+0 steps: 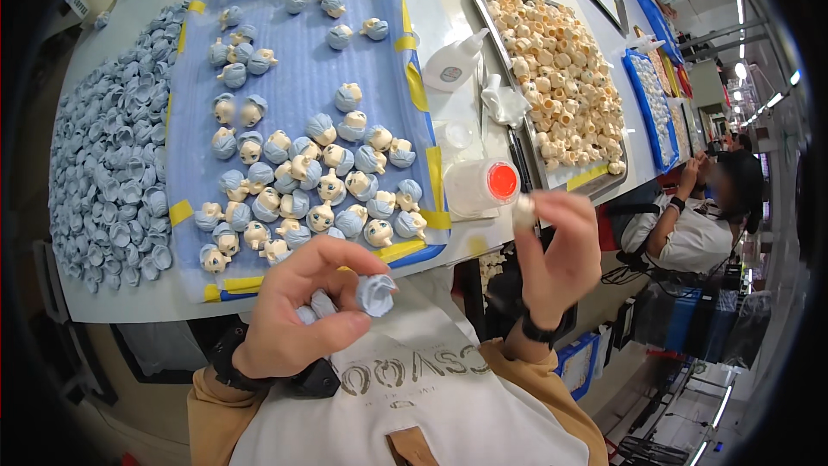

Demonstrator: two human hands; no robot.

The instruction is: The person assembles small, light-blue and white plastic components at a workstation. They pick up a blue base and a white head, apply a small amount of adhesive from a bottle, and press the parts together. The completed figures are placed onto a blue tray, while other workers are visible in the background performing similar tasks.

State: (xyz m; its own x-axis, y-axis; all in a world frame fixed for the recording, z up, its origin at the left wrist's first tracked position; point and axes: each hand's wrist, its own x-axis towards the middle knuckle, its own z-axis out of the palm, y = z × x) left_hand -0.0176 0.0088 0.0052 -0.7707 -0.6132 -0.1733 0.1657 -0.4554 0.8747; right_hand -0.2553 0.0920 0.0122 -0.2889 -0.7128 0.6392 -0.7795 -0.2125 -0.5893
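Note:
My left hand point(297, 319) is closed, pinching a pale blue doll hair piece point(375, 295) between thumb and forefinger. Further blue hair pieces point(323, 303) sit inside its curled fingers. Over to the right, my right hand point(559, 255) grips a small cream doll head part point(523, 210) by its fingertips, just beside a clear jar point(466, 190) with a red-orange round top. Beyond my left hand, a film-lined blue tray point(285, 43) carries many doll heads point(331, 186) with blue hair and painted faces, crowded toward its near half.
A heap of loose blue hair pieces point(112, 164) covers the table's left side. On the right, a metal tray point(493, 30) is filled with cream head parts point(561, 78). Between the trays stand a white squeeze bottle point(454, 62) and crumpled tissue point(504, 102). Another person point(703, 216) sits at far right.

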